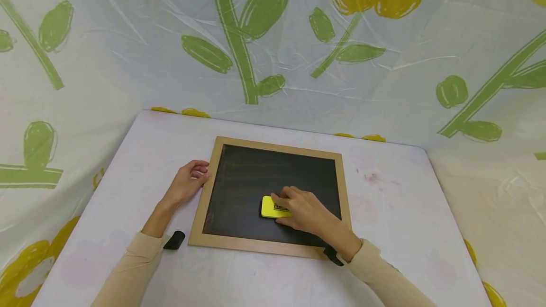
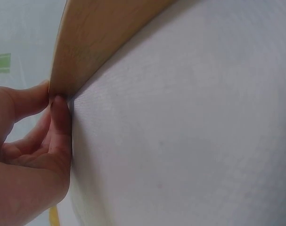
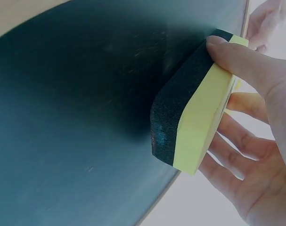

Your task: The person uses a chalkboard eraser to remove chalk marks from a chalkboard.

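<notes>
A small chalkboard (image 1: pixel 264 167) with a pale wooden frame lies on the white-covered table, slightly turned. My right hand (image 1: pixel 304 211) holds a yellow and black board eraser (image 1: pixel 268 208) over the lower middle of the black surface. In the right wrist view, the thumb lies along one side of the eraser (image 3: pixel 194 113), its black felt layer facing the board. My left hand (image 1: pixel 189 184) is at the board's left edge. Thumb and a fingertip pinch the wooden frame (image 2: pixel 102 37) in the left wrist view. Faint smears show on the board's upper left.
The white tabletop (image 1: pixel 392 212) extends around the board, with pinkish smudges (image 1: pixel 373 178) to its right. Flower-printed cloth (image 1: pixel 162 60) hangs behind and at both sides. A dark wrist strap piece (image 1: pixel 174 240) sticks out by the left sleeve.
</notes>
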`<state>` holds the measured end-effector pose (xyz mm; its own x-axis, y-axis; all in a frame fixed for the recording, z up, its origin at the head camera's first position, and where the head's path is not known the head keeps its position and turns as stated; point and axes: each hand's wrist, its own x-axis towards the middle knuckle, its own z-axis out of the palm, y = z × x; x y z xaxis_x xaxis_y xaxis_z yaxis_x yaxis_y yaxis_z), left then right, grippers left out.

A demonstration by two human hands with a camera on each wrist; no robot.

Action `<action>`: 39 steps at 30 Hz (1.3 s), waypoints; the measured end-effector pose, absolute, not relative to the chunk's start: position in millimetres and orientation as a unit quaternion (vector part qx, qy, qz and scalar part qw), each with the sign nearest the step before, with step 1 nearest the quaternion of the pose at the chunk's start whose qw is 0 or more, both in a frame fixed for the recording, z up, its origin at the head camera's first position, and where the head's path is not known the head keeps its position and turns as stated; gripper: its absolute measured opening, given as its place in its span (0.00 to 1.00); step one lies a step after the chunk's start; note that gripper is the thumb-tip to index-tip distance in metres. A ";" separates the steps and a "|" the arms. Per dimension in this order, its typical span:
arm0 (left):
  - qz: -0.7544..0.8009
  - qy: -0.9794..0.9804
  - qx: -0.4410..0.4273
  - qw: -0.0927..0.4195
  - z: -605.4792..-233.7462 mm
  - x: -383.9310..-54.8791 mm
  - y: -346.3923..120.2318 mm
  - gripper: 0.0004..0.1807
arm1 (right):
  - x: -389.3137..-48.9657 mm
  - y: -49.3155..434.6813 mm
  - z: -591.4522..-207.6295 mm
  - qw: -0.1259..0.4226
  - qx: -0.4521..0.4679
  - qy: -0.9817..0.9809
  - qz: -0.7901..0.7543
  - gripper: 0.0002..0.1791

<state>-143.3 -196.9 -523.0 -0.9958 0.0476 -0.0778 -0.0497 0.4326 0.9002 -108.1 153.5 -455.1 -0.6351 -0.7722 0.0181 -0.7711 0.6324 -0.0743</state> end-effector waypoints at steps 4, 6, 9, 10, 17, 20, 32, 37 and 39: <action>0.529 0.847 -0.004 0.048 -522.4 -142.7 -196.5 0.22 | -105.5 166.3 -455.8 0.005 -0.420 0.907 -0.040 0.35; 0.530 0.847 -0.003 0.049 -522.2 -142.4 -196.1 0.22 | -104.2 172.5 -456.2 0.001 -0.415 0.909 -0.040 0.35; 0.531 0.846 -0.002 0.049 -521.9 -142.6 -195.6 0.22 | -102.4 180.6 -456.2 -0.002 -0.408 0.912 -0.043 0.35; 0.531 0.846 -0.003 0.049 -522.2 -142.9 -195.5 0.22 | -101.8 182.9 -456.2 -0.003 -0.406 0.913 -0.044 0.35; 0.531 0.846 -0.002 0.049 -523.5 -144.4 -195.5 0.22 | -100.8 193.2 -458.1 -0.013 -0.406 0.912 -0.065 0.35; 0.535 0.844 -0.003 0.046 -522.2 -144.7 -195.6 0.21 | -101.9 194.4 -459.5 -0.017 -0.407 0.910 -0.082 0.35; 0.537 0.843 0.000 0.046 -520.4 -143.5 -194.3 0.20 | -100.8 207.5 -458.0 -0.043 -0.358 0.918 -0.162 0.37; 0.539 0.841 -0.002 0.045 -521.5 -142.9 -194.5 0.20 | -102.7 221.5 -459.7 -0.057 -0.346 0.919 -0.179 0.37; 0.540 0.841 -0.004 0.044 -522.2 -143.1 -195.0 0.20 | -104.7 227.3 -460.3 -0.064 -0.342 0.920 -0.181 0.37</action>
<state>-143.1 -195.0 -522.2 -0.9961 0.0399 -0.0784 -0.0546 0.4176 0.9070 -104.7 227.3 -460.3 -0.7585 -0.6053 0.2414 -0.6517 0.7013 -0.2891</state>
